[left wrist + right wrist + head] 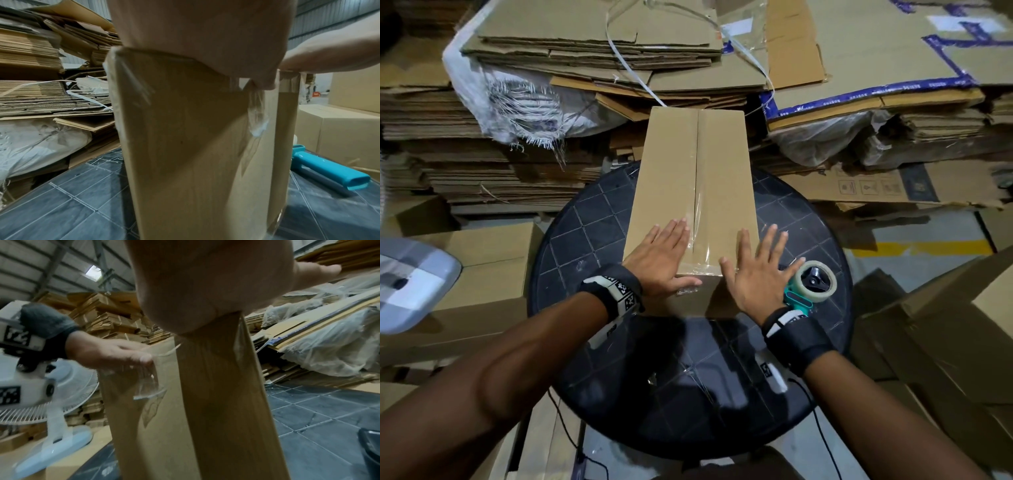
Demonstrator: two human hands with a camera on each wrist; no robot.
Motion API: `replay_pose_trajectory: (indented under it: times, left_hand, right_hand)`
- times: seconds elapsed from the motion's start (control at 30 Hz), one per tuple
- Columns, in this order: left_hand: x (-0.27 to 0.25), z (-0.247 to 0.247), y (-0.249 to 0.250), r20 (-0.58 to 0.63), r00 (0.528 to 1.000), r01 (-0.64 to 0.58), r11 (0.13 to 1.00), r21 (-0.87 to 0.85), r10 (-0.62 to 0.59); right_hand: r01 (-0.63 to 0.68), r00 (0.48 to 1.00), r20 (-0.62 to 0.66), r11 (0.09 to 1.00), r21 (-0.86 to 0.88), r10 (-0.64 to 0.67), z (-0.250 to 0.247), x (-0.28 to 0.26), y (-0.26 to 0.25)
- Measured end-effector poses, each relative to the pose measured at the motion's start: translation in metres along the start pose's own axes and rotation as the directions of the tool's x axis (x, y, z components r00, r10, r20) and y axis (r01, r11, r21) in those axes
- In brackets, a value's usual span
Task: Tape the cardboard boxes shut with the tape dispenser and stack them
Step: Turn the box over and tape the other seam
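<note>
Head view: the left hand (664, 258) lies flat on the near end of the box (693, 192), fingers straight, thumb over the near edge. The right hand (758, 270) rests there too, fingers spread wide. The box's long axis runs near to far on the table (571, 240); the dispenser (810, 284) lies right.

Left wrist view: thumb (265, 81) presses tape (257, 113).

Right wrist view: palm on box top.

Dim warehouse — flattened cardboard stacks (524, 113) behind round dark table (661, 394); white fan (51, 391) at left; corrugated metal wall (329, 17).
</note>
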State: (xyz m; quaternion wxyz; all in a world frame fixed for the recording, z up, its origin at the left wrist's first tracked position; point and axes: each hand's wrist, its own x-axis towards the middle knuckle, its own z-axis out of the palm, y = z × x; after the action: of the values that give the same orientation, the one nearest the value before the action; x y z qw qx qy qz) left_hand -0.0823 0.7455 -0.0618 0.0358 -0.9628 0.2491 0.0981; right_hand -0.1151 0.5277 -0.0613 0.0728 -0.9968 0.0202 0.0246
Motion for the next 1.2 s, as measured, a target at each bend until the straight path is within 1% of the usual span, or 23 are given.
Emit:
replay_pose_trajectory:
  times: [0.07, 0.1, 0.23, 0.37, 0.47, 0.53, 0.6, 0.67, 0.7, 0.73, 0.77, 0.8, 0.87, 0.9, 0.93, 0.97, 1.1, 1.2]
  left_hand:
    - [0.0, -0.002, 0.0, 0.015, 1.0, 0.005, 1.0, -0.026, -0.005]
    - [0.0, -0.002, -0.001, 0.02, 1.0, 0.002, 0.999, -0.036, -0.001]
    - [0.0, -0.001, -0.002, 0.031, 0.999, -0.013, 0.999, -0.038, 0.014]
    - [0.0, -0.002, -0.002, 0.037, 0.999, -0.01, 0.999, -0.044, 0.012]
    - [0.0, -0.004, 0.001, 0.018, 0.998, 0.068, 0.99, -0.127, -0.066]
    - [0.002, -0.006, 0.005, 0.024, 0.989, 0.15, 0.969, -0.196, -0.149]
    - [0.005, -0.006, 0.01, 0.052, 0.97, 0.243, 0.945, -0.219, -0.238]
    - [0.007, -0.009, 0.016, 0.068, 0.948, 0.32, 0.921, -0.223, -0.312]
    - [0.008, -0.01, 0.017, 0.064, 0.942, 0.336, 0.915, -0.225, -0.33]
    - [0.007, -0.01, 0.017, 0.054, 0.943, 0.332, 0.915, -0.23, -0.328]
    - [0.006, -0.01, 0.015, 0.036, 0.953, 0.302, 0.924, -0.235, -0.302]
    - [0.003, -0.008, 0.01, 0.012, 0.969, 0.243, 0.942, -0.234, -0.247]
    - [-0.005, -0.005, -0.002, -0.024, 0.997, 0.071, 0.985, -0.158, -0.076]
    - [-0.008, -0.003, -0.008, -0.025, 1.0, -0.007, 0.995, -0.097, 0.004]
    - [-0.009, -0.002, -0.012, -0.023, 0.998, -0.06, 0.997, -0.052, 0.059]
    - [-0.01, 0.0, -0.016, -0.024, 0.996, -0.087, 0.996, -0.026, 0.087]
    - [-0.005, 0.006, -0.014, -0.036, 0.995, -0.094, 0.993, 0.077, 0.097]
    - [-0.006, 0.008, -0.011, -0.04, 0.998, -0.045, 0.995, 0.091, 0.048]
  right_hand:
    - [-0.065, 0.998, 0.015, 0.997, 0.034, 0.064, -0.005, 0.002, 0.001]
    - [-0.075, 0.997, 0.022, 0.996, 0.048, 0.074, -0.007, 0.002, -0.003]
    - [-0.032, 0.997, 0.074, 0.998, 0.056, 0.028, -0.001, -0.006, -0.02]
    - [-0.09, 0.992, 0.099, 0.989, 0.118, 0.079, -0.004, -0.005, 0.006]
    - [-0.093, 0.993, 0.085, 0.986, 0.139, 0.082, -0.011, -0.002, 0.021]
    - [-0.055, 0.998, 0.04, 0.986, 0.158, 0.049, -0.014, 0.003, 0.014]
    - [0.014, 1.0, -0.012, 0.98, 0.201, -0.012, -0.015, 0.01, 0.002]
    - [0.115, 0.993, -0.041, 0.973, 0.201, -0.109, -0.012, 0.014, -0.007]
    - [0.169, 0.986, -0.045, 0.97, 0.175, -0.163, -0.008, 0.014, -0.009]
    - [0.215, 0.976, -0.045, 0.965, 0.151, -0.211, -0.006, 0.014, -0.008]
    - [0.256, 0.967, -0.043, 0.957, 0.133, -0.252, -0.004, 0.014, -0.006]
    - [0.303, 0.953, -0.041, 0.946, 0.115, -0.3, -0.004, 0.015, -0.002]
    - [0.427, 0.904, -0.041, 0.903, 0.053, -0.425, -0.004, 0.016, 0.006]
    - [0.485, 0.874, -0.027, 0.875, 0.011, -0.485, -0.004, 0.017, 0.009]
    - [0.527, 0.85, 0.004, 0.849, -0.026, -0.527, -0.004, 0.018, 0.011]
    - [0.551, 0.834, 0.047, 0.833, -0.055, -0.549, -0.004, 0.019, 0.012]
    - [0.587, 0.809, 0.135, 0.797, -0.144, -0.572, 0.0, 0.025, 0.011]
    - [0.592, 0.806, 0.126, 0.787, -0.172, -0.579, 0.002, 0.027, 0.011]
